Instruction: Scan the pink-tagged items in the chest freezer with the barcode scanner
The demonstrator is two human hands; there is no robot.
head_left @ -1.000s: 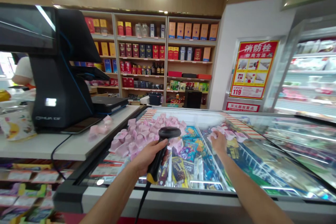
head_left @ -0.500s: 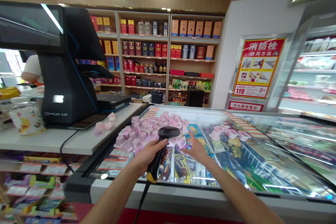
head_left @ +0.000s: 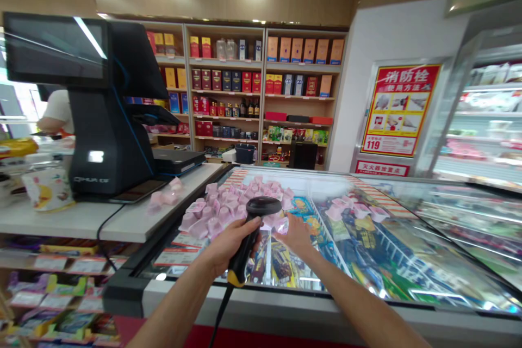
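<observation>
My left hand [head_left: 230,242] is wrapped around the handle of a black and yellow barcode scanner [head_left: 244,250], its head tilted forward over the glass. A cord hangs from the scanner's lower end. At the near right edge of a heap of small pink plastic cups [head_left: 216,211], my right hand [head_left: 297,236] has its thumb and fingers around one pink cup [head_left: 281,225]. That cup is partly covered by the fingers. The heap lies on the glass top of a chest freezer [head_left: 175,296]. Right of the heap is a smaller group of pink cups [head_left: 346,207].
Left stands a white counter [head_left: 122,225] with a black checkout terminal [head_left: 108,136], a paper cup [head_left: 49,189] and a few pink cups [head_left: 165,197]. Ice cream packs show beneath the glass. Shelves [head_left: 224,65] of boxes stand behind; another person [head_left: 57,111] is at far left.
My right hand has moved left and closed in on the pink cup at the heap's edge. My left hand keeps the scanner in nearly the same place. The view has tilted slightly upward.
</observation>
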